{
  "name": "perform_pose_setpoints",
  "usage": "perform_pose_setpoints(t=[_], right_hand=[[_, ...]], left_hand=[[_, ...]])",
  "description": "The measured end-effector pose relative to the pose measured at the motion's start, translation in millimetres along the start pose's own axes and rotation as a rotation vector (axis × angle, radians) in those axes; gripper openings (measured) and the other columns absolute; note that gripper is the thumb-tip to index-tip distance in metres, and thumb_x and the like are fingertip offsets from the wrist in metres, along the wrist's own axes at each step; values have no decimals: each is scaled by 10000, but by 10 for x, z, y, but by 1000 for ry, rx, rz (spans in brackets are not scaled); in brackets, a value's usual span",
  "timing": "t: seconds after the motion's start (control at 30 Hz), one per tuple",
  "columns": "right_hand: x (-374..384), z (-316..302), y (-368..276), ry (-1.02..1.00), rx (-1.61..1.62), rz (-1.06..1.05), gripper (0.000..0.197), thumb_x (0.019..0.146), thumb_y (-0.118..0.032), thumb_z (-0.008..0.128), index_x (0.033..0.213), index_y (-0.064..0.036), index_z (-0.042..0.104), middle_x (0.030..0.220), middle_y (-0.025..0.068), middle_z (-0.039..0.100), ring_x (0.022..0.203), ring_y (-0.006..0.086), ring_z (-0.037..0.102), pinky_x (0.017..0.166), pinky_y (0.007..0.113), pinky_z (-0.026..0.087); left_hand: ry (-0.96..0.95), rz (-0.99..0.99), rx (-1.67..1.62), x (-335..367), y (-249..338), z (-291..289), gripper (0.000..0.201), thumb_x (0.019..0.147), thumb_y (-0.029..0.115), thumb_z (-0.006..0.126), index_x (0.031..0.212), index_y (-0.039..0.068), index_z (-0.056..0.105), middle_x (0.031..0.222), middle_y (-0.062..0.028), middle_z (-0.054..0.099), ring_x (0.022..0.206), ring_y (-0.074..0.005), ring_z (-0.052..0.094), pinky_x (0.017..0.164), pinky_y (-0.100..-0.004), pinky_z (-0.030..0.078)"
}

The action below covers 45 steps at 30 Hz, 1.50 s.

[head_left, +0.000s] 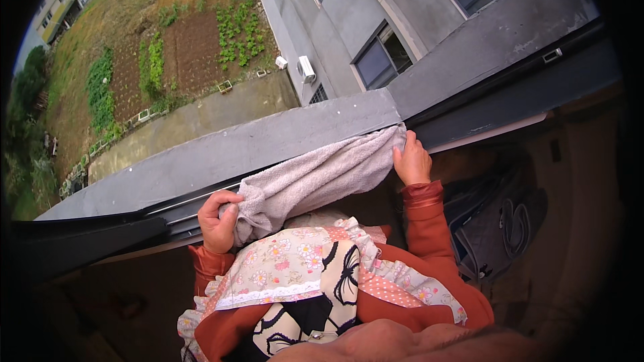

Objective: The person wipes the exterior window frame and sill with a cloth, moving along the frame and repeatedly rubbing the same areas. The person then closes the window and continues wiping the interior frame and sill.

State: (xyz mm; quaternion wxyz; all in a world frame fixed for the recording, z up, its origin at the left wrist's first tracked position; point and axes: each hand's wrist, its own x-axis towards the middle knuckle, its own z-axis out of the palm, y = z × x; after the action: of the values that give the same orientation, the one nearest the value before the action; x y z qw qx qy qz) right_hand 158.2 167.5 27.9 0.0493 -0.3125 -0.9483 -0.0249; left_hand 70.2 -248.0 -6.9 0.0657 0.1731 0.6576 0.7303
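A pale grey-pink towel (322, 171) is stretched across the dark window track, bunched into long folds between my two hands. At its left end my left hand (219, 221) grips a crumpled part, thumb and fingers closed on the cloth. My right hand (412, 162) pinches the other end, beside the corner where the outer ledge bends. The towel's middle sags toward my flowered apron. Under it, part of the dark window frame (181, 213) is hidden.
Beyond the track runs a grey concrete ledge (221, 144), with a long drop to garden plots (191, 43) outside. A grey building wall (335, 33) with windows and an air-conditioner unit (306, 69) stands to the right. Dark folded clothing (496, 228) lies indoors at my right.
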Motion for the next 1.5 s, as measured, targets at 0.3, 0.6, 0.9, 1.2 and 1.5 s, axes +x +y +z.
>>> perform_pose_setpoints(t=[0.3,0.6,0.9,1.2,1.5], right_hand=[[257,116,43,318,229,-74,173,860,-108,636,997,-58,542,939,163,632,842,400,622,694,480,502],[217,166,-82,247,53,-77,186,846,-141,661,1015,-91,600,967,131,565,805,365,642,682,469,528],[347,157,114,0,60,-97,291,849,-156,651,1114,-47,602,944,164,655,854,387,648,704,499,516],[210,115,67,190,81,-112,316,821,-110,688,1114,-84,570,1023,151,569,867,390,627,710,483,518],[213,198,18,312,64,-119,241,853,-104,637,1071,-84,535,964,135,605,805,388,645,663,478,524]], left_hand=[[-17,-11,-6,16,-12,-12,183,798,-20,547,938,-19,665,934,-96,659,898,-169,600,844,-290,454],[-5,-19,-18,7,9,-8,175,801,-4,558,939,-21,665,929,-92,654,885,-163,594,827,-283,448],[-17,-33,-25,0,39,-7,188,793,-23,546,940,-24,662,930,-96,655,886,-165,596,830,-281,448],[-28,-21,-36,18,-4,-10,186,799,-21,551,945,-23,666,941,-96,659,891,-164,600,836,-287,455],[-22,-31,-32,30,23,-1,173,800,-17,555,936,-24,662,928,-96,660,882,-163,600,825,-284,455]])
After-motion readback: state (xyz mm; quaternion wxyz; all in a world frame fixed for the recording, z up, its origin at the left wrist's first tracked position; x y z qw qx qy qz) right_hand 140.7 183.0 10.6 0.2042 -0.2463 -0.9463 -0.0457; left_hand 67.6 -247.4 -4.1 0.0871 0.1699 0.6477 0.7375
